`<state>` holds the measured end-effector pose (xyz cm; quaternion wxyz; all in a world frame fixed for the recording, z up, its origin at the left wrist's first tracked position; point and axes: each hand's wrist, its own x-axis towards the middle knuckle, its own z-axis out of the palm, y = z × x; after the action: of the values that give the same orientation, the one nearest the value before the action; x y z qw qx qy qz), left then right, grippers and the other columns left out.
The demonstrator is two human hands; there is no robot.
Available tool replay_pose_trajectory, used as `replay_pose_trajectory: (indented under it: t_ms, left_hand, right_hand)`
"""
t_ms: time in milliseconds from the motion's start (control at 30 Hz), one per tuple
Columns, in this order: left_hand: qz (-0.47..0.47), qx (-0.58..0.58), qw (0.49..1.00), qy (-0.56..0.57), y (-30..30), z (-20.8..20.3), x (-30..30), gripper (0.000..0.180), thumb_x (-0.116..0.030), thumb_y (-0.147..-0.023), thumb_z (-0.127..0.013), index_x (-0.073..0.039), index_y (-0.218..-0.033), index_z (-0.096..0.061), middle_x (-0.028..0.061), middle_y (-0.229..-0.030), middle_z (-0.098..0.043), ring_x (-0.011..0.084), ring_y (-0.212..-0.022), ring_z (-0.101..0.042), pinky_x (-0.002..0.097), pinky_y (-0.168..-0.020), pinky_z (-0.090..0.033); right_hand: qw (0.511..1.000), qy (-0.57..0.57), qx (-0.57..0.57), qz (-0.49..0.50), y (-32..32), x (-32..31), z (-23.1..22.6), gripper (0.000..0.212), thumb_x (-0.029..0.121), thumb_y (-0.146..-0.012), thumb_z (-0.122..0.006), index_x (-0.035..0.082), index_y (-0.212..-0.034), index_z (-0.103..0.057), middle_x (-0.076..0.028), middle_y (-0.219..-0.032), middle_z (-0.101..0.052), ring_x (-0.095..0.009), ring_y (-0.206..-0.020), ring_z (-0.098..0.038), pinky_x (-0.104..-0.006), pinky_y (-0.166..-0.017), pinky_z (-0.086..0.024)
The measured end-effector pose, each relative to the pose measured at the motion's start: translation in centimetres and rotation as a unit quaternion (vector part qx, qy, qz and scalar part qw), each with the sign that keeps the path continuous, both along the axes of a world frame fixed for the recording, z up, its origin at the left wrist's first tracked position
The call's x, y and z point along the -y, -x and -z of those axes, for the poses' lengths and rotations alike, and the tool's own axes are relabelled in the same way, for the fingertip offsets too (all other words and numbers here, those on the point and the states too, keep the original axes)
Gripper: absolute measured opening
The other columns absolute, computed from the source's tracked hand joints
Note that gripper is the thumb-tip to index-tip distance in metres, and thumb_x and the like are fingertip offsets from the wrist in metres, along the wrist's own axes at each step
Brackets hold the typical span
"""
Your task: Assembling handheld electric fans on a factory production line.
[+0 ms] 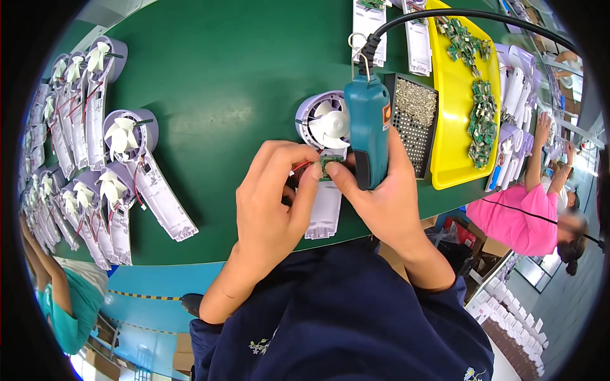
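Note:
My left hand (pixel 273 190) is closed, its thumb and forefinger pinching a small green circuit board (pixel 327 166) at its left edge, where a red wire shows. That board lies over the handle of a white handheld fan (pixel 324 213). The fan's round lilac head and white blades point away from me. My right hand (pixel 389 200) presses its thumb on the board's right side. In the crook of that hand sits a teal electric screwdriver (pixel 367 127); the fingers curl behind it and are partly hidden. The tool's bit is out of sight.
A black tray of small screws (pixel 416 105) stands beside a yellow bin (pixel 448 171) holding circuit boards. Several fan housings (pixel 162 197) fill the green table's left side. The screwdriver's black cable (pixel 470 13) arches to the right. Other people work at both sides.

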<state>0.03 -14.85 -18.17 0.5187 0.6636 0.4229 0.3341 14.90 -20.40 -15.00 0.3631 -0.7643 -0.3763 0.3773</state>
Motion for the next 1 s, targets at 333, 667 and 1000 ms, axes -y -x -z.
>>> replay_pose_trajectory:
  t_ms: [333, 667, 1000]
  left_hand:
    - [0.016, -0.002, 0.997, 0.072, -0.01, -0.78, -0.41, 0.009, 0.002, -0.093, -0.062, 0.0, -0.101, -0.061, 0.0055, -0.102, -0.063, 0.0111, -0.086, -0.064, 0.0198, -0.06, -0.049]
    - [-0.038, 0.017, 0.992, 0.12, -0.33, -0.31, -0.16, 0.012, 0.003, -0.088, -0.068, -0.001, -0.096, -0.059, 0.0042, -0.086, -0.065, 0.0079, -0.07, -0.061, 0.0208, -0.051, -0.044]
    - [-0.045, 0.005, 0.994, 0.1, -0.7, -0.38, 0.1, 0.012, 0.005, -0.087, -0.066, -0.002, -0.095, -0.059, 0.0038, -0.087, -0.063, 0.0089, -0.07, -0.06, 0.0209, -0.053, -0.045]
  right_hand:
    - [1.0, -0.01, -0.008, 0.007, 0.12, -0.19, -0.25, 0.043, 0.01, -0.084, -0.079, 0.002, -0.117, -0.055, -0.004, -0.091, -0.065, -0.01, -0.082, -0.062, -0.0268, -0.074, -0.052]
    - [1.0, 0.002, -0.002, -0.014, -0.03, -0.15, -0.1, 0.062, 0.011, -0.085, -0.076, 0.0, -0.137, -0.044, -0.019, -0.107, -0.07, -0.031, -0.099, -0.072, -0.0372, -0.084, -0.056]
    - [0.999, -0.025, -0.014, 0.025, 0.5, -0.17, -0.07, 0.045, 0.008, -0.084, -0.077, 0.001, -0.123, -0.055, -0.006, -0.096, -0.066, -0.013, -0.086, -0.063, -0.0295, -0.077, -0.051]
